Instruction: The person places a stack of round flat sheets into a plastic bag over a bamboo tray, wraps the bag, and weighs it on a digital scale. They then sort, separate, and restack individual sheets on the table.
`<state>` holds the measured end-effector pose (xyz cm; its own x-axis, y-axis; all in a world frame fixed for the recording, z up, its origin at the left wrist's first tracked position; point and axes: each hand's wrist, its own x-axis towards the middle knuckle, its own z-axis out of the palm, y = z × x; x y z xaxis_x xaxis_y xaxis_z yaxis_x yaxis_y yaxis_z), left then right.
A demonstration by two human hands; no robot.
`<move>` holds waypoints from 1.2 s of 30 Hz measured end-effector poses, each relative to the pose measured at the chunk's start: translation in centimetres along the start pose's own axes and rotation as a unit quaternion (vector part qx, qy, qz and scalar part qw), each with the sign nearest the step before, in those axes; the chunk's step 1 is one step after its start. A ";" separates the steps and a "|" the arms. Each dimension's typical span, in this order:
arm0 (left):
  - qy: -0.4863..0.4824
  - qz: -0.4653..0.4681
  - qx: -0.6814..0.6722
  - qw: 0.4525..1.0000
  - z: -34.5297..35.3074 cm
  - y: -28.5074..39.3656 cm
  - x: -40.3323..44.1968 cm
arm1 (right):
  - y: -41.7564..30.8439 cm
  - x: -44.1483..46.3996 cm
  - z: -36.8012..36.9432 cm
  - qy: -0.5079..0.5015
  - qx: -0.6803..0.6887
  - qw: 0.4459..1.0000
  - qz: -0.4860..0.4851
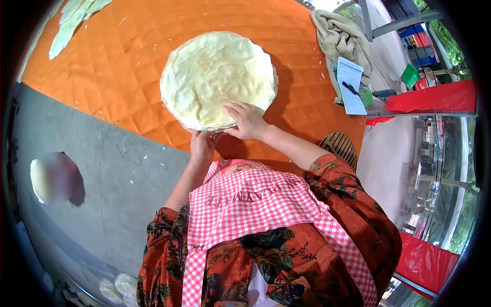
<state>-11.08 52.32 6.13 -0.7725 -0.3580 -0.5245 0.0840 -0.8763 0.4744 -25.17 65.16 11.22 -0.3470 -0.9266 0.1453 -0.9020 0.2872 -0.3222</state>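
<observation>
A stack of thin, pale round flatbreads (217, 77) lies on an orange cloth in front of me. At its near edge is my left hand (203, 147), closed with the fingertips tucked against the rim and partly hidden under it. My right hand (248, 121) bends over the same edge, just to the right of the left one. Its fingers press on the top sheet, and its thumb sits low beside the rim. Whether the hands hold one sheet or several cannot be made out.
The orange cloth (128, 61) carries small white crumbs. More thin sheets (74, 23) lie at the far left. At the right are a crumpled towel (342, 38), a notepad (352, 100) and a black pen (351, 88). A sandal-like sole (339, 148) shows beside my right arm.
</observation>
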 end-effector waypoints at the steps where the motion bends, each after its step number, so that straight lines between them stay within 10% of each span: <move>1: -0.009 0.007 0.001 1.000 -0.1 0.0 0.1 | 0.2 0.0 0.4 -0.004 0.013 1.000 0.009; 17: 0.035 0.073 0.087 0.993 -0.1 -1.0 0.8 | 2.0 0.8 3.2 0.113 -0.033 0.993 -0.029; 19: 0.052 0.071 0.075 0.993 0.3 -0.7 0.2 | 3.8 4.1 0.2 -0.014 0.031 0.995 0.095; 25: 0.035 0.035 0.079 0.996 -1.1 -1.0 0.6 | 0.2 8.2 -13.6 0.086 -0.082 0.992 -0.030; 31: 0.024 0.008 0.064 0.998 -0.4 -0.6 0.4 | 1.0 0.5 1.6 0.000 -0.079 0.997 -0.009; 36: -0.010 -0.002 0.034 0.999 0.1 0.3 -0.8 | -1.7 -1.1 0.3 -0.013 -0.066 0.998 0.014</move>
<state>-10.50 52.38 6.81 -0.7851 -0.3470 -0.5130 0.0379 -0.8537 0.5194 -23.17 65.65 11.31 -0.3668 -0.9233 0.1136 -0.9189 0.3405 -0.1994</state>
